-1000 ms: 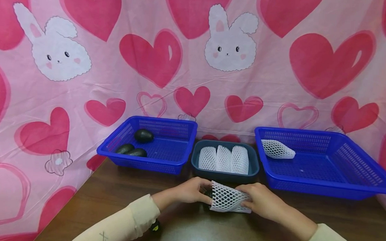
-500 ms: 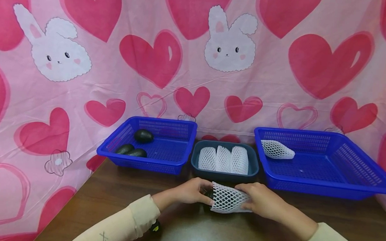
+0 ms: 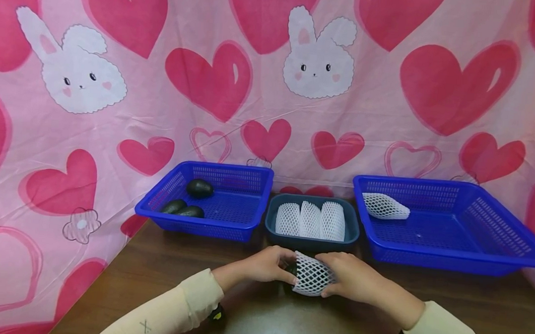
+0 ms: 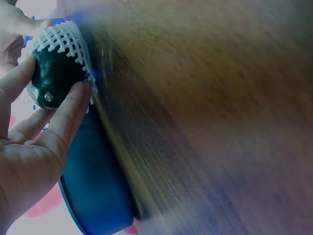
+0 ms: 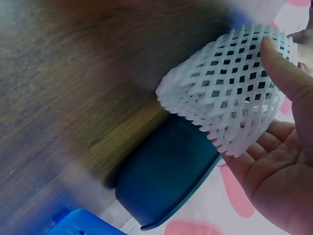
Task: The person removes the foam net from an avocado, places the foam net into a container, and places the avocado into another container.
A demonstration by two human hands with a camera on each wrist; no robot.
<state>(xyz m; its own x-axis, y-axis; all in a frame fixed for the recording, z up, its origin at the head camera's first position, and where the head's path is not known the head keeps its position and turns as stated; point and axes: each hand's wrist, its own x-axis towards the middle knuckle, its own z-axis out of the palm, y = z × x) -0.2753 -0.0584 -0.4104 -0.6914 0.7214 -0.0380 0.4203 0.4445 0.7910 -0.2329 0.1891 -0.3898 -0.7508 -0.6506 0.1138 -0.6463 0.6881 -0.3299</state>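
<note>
A dark green avocado point(image 4: 56, 76) sits most of the way inside a white foam net sleeve point(image 3: 312, 276), its stem end bare in the left wrist view. My left hand point(image 3: 269, 266) pinches the avocado at that end, thumb on one side and fingers on the other. From the right, my right hand point(image 3: 351, 276) grips the sleeve around the avocado, thumb pressed on the netting point(image 5: 230, 83) in the right wrist view. The sleeve's far end hangs loose past the right hand. Both hands are over the brown table, in front of the dark teal tray point(image 3: 311, 244).
Several foam sleeves point(image 3: 310, 220) stand in the teal tray. The left blue basket point(image 3: 241, 232) holds three avocados point(image 3: 200, 188). In the right blue basket point(image 3: 431, 256) lies one avocado-shaped sleeved piece point(image 3: 385, 207). A heart-patterned cloth point(image 3: 262, 96) hangs behind.
My right hand has slid left along the sleeve, closer to the left hand, from its far end to around the avocado. The left hand has hardly moved.
</note>
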